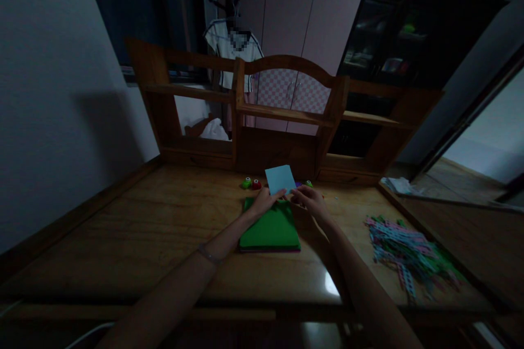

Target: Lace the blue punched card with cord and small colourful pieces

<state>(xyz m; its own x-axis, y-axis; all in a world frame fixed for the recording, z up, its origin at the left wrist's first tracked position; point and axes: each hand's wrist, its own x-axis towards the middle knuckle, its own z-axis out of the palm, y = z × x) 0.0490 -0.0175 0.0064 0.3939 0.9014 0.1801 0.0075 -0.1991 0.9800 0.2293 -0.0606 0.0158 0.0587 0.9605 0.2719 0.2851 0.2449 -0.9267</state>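
Note:
A light blue square sheet of paper [280, 179] is held up above the desk, its far edge tilted upward. My left hand [267, 199] grips its lower left edge, with the thumb lying on top. At the lower right corner, the fingers of my right hand [308, 199] are pinched on the same sheet. Under and just in front of my hands lies a stack of square sheets [270, 232], bright green on top with a darker pinkish layer at the bottom. The fingers beneath the blue sheet are hidden.
Behind the paper sit small toys with eyes, a green one [246, 182] and a red one [256, 184]. A pile of pink, blue and green plastic strips [409, 251] lies on the right. A wooden shelf unit [282, 148] borders the desk's [164, 218] far side.

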